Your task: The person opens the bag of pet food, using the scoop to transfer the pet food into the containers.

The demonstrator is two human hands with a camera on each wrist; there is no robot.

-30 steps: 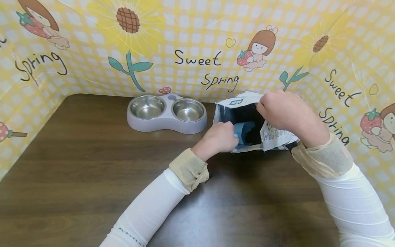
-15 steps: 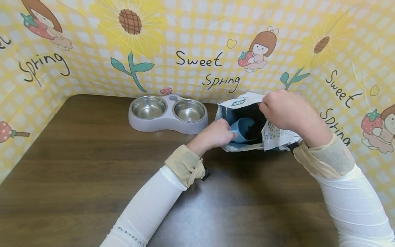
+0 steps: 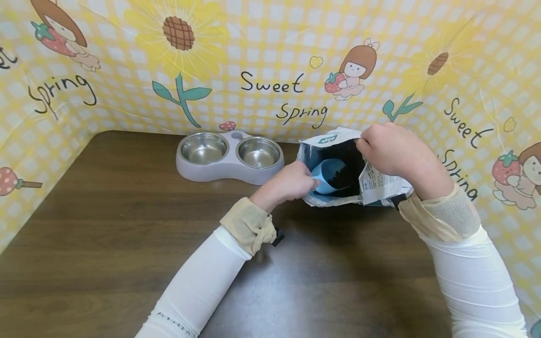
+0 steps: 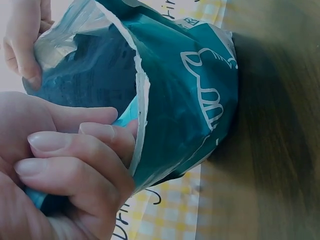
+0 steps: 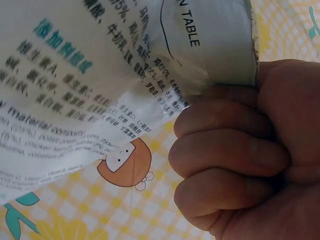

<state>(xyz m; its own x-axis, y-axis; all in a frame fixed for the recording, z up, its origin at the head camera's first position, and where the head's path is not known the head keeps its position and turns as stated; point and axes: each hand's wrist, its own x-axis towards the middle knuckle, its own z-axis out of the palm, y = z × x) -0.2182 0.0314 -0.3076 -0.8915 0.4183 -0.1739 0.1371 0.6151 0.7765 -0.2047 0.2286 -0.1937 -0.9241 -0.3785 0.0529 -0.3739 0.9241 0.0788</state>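
Note:
In the head view my left hand (image 3: 291, 182) grips the handle of a light blue scoop (image 3: 322, 174) inside the mouth of a bag. Dark pellets (image 3: 338, 178) lie in the scoop. My right hand (image 3: 390, 149) pinches the upper right rim of that white and teal printed bag (image 3: 382, 185) and keeps it spread. The left wrist view has my fingers (image 4: 85, 175) curled at the bag's torn edge, the teal side (image 4: 175, 95) facing out; most of the scoop is hidden there. Printed text covers the bag (image 5: 90, 90) beside my curled right fingers (image 5: 225, 150).
Left of the bag, a lilac double feeder (image 3: 228, 172) carries two steel bowls (image 3: 204, 149) near the back of the dark wooden table (image 3: 127, 244). A yellow checked cloth (image 3: 262, 47) with flowers and lettering rises behind and along both sides.
My left hand has drawn back leftward, bringing the scoop up into clearer view with dark pellets in it. The right hand keeps its hold on the bag rim.

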